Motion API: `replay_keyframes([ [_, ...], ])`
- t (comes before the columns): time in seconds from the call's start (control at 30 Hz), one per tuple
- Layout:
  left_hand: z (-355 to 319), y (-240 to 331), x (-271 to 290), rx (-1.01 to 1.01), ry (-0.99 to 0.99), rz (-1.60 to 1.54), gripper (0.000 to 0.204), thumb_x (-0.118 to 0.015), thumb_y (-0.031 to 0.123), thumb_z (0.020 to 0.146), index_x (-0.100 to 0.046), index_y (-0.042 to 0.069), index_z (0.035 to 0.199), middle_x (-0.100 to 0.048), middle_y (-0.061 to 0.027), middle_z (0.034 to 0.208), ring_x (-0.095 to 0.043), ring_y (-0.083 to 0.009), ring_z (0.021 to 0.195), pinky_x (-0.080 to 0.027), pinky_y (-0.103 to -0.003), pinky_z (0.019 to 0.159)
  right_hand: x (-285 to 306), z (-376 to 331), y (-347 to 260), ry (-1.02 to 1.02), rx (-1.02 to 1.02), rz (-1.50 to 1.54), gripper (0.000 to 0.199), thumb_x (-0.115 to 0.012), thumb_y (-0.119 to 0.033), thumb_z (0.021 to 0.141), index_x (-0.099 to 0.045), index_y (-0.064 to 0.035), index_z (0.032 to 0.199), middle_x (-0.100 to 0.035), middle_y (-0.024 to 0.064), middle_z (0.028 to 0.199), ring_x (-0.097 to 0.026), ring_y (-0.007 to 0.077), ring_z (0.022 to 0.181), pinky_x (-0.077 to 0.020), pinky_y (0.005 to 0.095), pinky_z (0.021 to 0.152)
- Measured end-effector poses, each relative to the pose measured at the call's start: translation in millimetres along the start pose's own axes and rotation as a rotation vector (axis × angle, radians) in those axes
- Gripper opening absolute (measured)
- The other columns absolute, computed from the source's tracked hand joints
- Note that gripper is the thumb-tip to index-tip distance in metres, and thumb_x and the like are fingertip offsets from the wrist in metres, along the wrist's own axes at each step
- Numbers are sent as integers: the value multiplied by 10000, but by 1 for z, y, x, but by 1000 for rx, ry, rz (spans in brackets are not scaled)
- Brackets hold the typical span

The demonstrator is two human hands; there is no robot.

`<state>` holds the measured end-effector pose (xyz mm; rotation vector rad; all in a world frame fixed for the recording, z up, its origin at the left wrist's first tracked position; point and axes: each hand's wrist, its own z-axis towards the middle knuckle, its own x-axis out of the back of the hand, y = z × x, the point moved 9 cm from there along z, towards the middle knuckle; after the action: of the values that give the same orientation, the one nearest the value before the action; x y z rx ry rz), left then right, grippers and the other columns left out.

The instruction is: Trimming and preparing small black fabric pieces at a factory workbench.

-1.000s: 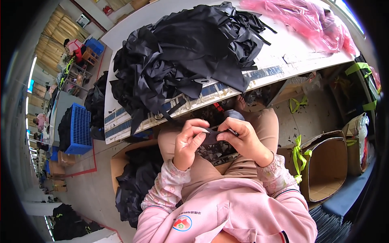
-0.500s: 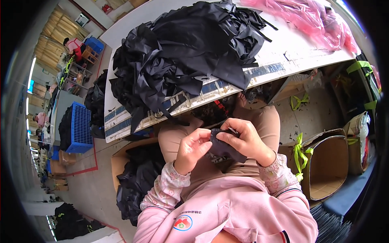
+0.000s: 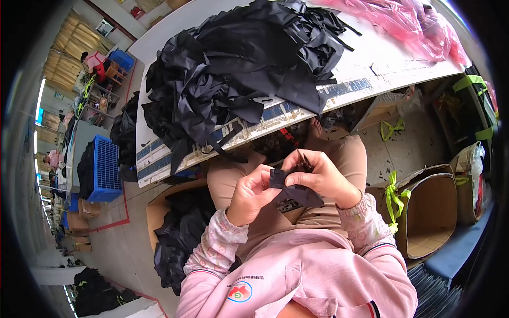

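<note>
Below table (image 3: 371, 69), both hands pinch dark fabric piece (image 3: 291, 188) trailing rightward-down.

At the right of the frame you have an open brown cardboard box (image 3: 432, 212) on the floor, tied with a yellow-green strap. At upper right, a crumpled pink plastic bag (image 3: 419, 24) lies on the bench. A round logo patch (image 3: 240, 292), red, green and blue, sits on your pink jacket at the bottom. At left stands a blue plastic crate (image 3: 107, 169).
</note>
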<state>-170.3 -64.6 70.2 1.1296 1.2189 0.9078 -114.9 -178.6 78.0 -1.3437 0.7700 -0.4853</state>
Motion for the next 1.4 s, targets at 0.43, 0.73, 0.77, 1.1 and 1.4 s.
replay_keyframes([
  [0.43,-2,12,5,-250,202,-74,196,-601,-78,797,-598,-14,982,-578,-77,1037,-564,-172,1011,-419,-307,943,29,-16,-27,482,342,-630,318,-732,-116,789,-546,29,1003,-524,154,941,-555,320,848,-464,329,738],
  [0.73,-7,19,19,-451,398,93,151,-581,-80,855,-576,-23,995,-531,-12,1051,-546,-51,856,-446,-190,722,-13,-33,14,185,-82,-41,296,-689,-255,873,-538,-1,877,-471,3,599,-427,49,568,-384,259,480],
  [0.77,-6,19,18,-450,397,94,151,-581,-80,855,-576,-23,995,-531,-12,1051,-546,-51,856,-446,-190,722,-16,-32,15,164,-72,-77,312,-685,-275,877,-532,-6,837,-452,-15,592,-392,44,554,-355,250,462],
  [1.1,-7,8,8,-423,363,83,131,-589,-87,841,-569,-37,960,-527,-54,1071,-578,-113,909,-481,-251,803,-17,-24,-2,212,78,-332,315,-705,-250,848,-522,7,838,-456,108,573,-394,138,499,-372,300,459],
  [1.4,-8,-2,7,-392,299,64,165,-621,-80,834,-572,-47,989,-509,-77,1099,-578,-127,927,-481,-258,814,-19,-25,-17,195,164,-502,281,-687,-225,853,-525,-2,905,-529,132,610,-504,256,480,-407,330,462],
])
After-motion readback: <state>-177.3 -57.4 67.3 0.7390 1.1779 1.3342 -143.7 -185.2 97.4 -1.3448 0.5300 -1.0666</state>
